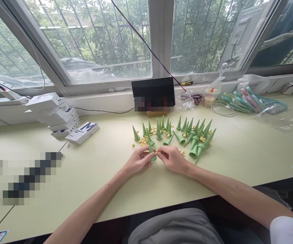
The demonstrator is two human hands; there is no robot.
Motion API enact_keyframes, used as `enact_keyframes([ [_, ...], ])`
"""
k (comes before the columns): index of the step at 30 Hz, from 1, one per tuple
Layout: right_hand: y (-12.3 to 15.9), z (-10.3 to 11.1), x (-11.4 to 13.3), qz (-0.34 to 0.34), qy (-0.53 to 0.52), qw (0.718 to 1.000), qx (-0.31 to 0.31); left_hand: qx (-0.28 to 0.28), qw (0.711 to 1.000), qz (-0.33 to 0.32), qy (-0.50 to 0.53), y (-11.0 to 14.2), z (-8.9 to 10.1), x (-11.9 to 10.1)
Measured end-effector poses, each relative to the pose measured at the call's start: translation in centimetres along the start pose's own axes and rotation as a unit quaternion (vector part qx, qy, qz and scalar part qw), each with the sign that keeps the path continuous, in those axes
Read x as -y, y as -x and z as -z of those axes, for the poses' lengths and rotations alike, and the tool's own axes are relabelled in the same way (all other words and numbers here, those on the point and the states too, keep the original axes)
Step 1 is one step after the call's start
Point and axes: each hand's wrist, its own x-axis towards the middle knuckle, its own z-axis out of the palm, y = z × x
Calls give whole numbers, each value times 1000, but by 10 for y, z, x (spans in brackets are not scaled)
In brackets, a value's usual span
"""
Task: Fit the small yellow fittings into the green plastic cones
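Observation:
My left hand (139,160) is closed around a green plastic cone (149,145), which stands nearly upright with its tip pointing up. The fingers of my right hand (173,158) pinch a small yellow plastic piece (157,151) against the cone's side, near its base. Whether the piece is seated in the cone is too small to tell. Just beyond my hands lie loose yellow pieces (143,141) in a pile. Several more green cones (159,133) stand behind them, and others (194,149) lie tilted or stacked to the right.
A dark screen (153,94) rests on a small cardboard block against the window ledge. White boxes (52,113) are stacked at the left, with one box (83,133) lying apart. At the back right are a bagged cup (209,96), a coiled cable (222,110) and plastic packets (253,100).

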Motion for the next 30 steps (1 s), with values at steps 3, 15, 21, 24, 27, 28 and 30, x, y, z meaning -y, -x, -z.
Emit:
enact_keyframes([
  [3, 0, 0, 0, -2, -1, 1000, 5, -1, 1000, -1, -8, 0, 0, 1],
  [15, 0, 1, -3, -5, -13, 1000, 25, 0, 1000, -8, -21, 1, 0, -1],
  [21, 0, 1, -3, -10, -19, 999, 30, 2, 1000, -11, -25, 0, 1, 0],
  [24, 0, 1, -4, -10, -21, 999, 31, 2, 1000, -11, -25, 0, 1, 0],
  [27, 0, 1, -4, -16, -23, 999, 36, 1, 1000, -9, -25, 0, 0, -1],
  [28, 0, 2, -4, -17, -24, 999, 38, 1, 1000, -10, -26, 0, 0, -1],
  [30, -1, 3, -3, -16, -25, 999, 42, 3, 999, -16, -34, 0, 0, -2],
])
